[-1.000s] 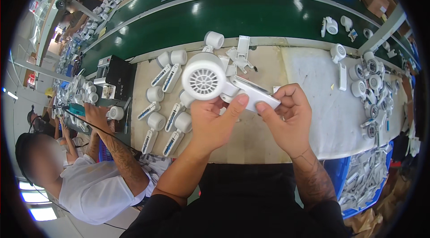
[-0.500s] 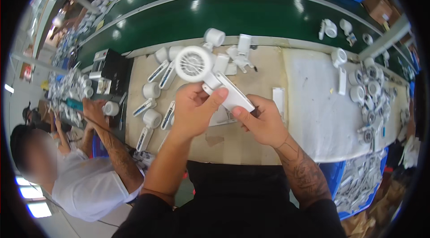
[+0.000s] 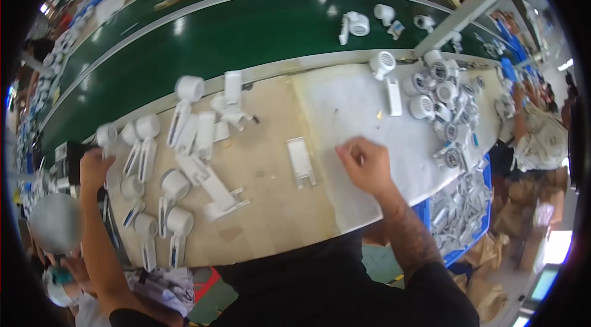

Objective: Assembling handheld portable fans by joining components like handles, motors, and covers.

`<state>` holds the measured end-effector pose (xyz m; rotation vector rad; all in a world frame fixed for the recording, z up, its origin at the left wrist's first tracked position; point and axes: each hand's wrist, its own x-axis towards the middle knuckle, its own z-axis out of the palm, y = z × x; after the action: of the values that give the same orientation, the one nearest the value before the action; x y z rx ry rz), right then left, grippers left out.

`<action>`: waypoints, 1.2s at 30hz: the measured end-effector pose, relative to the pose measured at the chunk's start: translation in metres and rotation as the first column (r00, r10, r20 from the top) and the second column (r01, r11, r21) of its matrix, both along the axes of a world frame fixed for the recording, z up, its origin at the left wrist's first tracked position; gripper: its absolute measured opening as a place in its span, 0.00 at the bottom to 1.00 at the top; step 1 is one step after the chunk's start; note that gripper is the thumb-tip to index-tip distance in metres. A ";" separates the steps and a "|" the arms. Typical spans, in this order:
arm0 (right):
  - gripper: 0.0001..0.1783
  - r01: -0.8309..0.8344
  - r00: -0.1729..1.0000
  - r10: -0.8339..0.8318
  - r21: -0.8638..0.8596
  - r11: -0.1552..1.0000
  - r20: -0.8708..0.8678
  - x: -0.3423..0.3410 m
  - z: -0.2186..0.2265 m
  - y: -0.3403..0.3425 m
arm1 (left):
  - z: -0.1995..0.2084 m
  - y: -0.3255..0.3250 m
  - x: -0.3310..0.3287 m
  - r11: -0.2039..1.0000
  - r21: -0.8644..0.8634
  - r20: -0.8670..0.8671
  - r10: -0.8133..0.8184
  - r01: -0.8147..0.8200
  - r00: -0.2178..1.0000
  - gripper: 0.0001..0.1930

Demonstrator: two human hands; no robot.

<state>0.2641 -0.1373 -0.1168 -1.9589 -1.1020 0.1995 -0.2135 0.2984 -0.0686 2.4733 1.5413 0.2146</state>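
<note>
At the far left of the table, my left hand (image 3: pixel 94 170) is closed around the handle end of a white handheld fan (image 3: pixel 106 135); its round head shows above my fingers, while the grip is mostly hidden. My right hand (image 3: pixel 367 165) hovers over the white mat (image 3: pixel 351 105), fingers curled in and thumb bent, with nothing visible in them. Just left of it lies a flat white handle cover (image 3: pixel 300 161). Several white fans with open handles, such as one fan (image 3: pixel 175 185), lie in rows beside my left arm.
Loose white handle covers (image 3: pixel 212 186) lie mid-left. A heap of fan heads (image 3: pixel 446 90) covers the mat's right end, above a blue bin (image 3: pixel 486 204) of parts. A green conveyor (image 3: pixel 246 31) runs behind, crossed by a post (image 3: pixel 471 7) at right. Other people work at both sides.
My hands have parted: the left went far left with the fan, the right moved over the white mat. The view has swung to the right.
</note>
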 end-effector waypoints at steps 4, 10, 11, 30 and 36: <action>0.07 0.077 0.972 -0.050 -0.113 0.991 0.229 0.094 0.053 0.062 | -0.011 -0.011 0.013 0.999 0.011 -0.104 0.040 -0.039 0.994 0.16; 0.38 0.280 0.772 -0.111 -0.179 0.943 0.626 0.276 0.024 0.162 | 0.011 -0.045 0.034 0.962 0.149 0.315 0.172 -0.228 0.933 0.21; 0.46 0.281 0.823 -0.053 -0.324 0.903 0.566 0.290 0.016 0.172 | 0.012 -0.052 0.029 0.976 0.063 0.459 0.158 -0.210 0.874 0.20; 0.39 -0.517 0.608 0.575 0.277 0.810 -0.548 0.023 0.150 0.076 | 0.011 -0.220 0.301 -0.347 -0.412 0.454 0.724 0.843 0.520 0.48; 0.36 -0.479 0.633 0.550 0.283 0.831 -0.545 0.012 0.137 0.047 | -0.016 -0.293 0.285 -0.475 0.112 0.353 0.840 0.873 0.412 0.39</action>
<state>0.2759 -0.0906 0.0202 -1.2605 -1.1589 0.9960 0.0720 0.0055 -0.0841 0.0087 -0.2516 -0.0549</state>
